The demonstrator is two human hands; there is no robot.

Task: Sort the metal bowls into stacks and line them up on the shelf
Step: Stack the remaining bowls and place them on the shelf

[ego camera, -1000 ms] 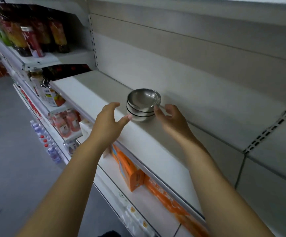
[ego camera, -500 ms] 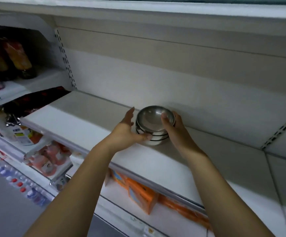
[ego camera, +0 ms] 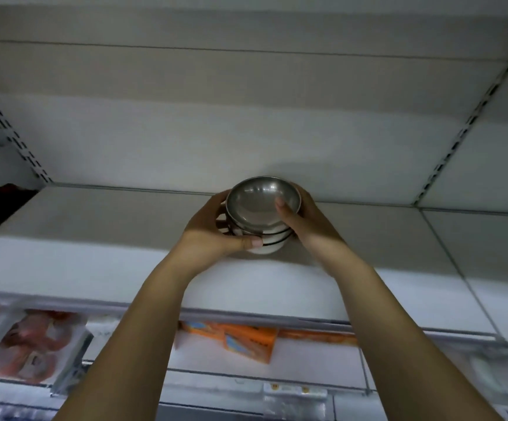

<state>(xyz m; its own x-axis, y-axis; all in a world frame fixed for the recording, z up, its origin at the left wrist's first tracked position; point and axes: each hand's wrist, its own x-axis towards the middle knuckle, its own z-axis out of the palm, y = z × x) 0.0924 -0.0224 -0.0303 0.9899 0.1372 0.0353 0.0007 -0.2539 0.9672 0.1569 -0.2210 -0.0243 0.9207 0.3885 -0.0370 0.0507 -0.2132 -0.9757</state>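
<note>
Cupping the stack of metal bowls (ego camera: 261, 221) from both sides, the two hands are clamped on it: the left hand (ego camera: 213, 229) wraps the stack's 9 o'clock flank with its thumb pressed across the lowest bowl at about 6 o'clock, and the right hand (ego camera: 304, 220) covers the 3 o'clock flank with its thumb hooked over the top bowl's rim.

The stack sits on the white shelf (ego camera: 109, 226), deep in, close to the back panel (ego camera: 185, 141) at its 12 o'clock. Whether the bottom bowl rests on the board or is just clear of it cannot be told. The stack's axis runs upright, tipped a little toward the viewer. Both hands are equally near, one on each side, so the coming move turns on sideways travel: bare shelf lies open toward 9 o'clock and toward 3 o'clock, and no other stack is in view to line up against.

Compared with half a second earlier, the left hand has closed from an open reach onto the bowls, and the view has swung to face the shelf squarely. On the lower shelf, at 6 o'clock, an orange box (ego camera: 246, 341) lies blurred.
</note>
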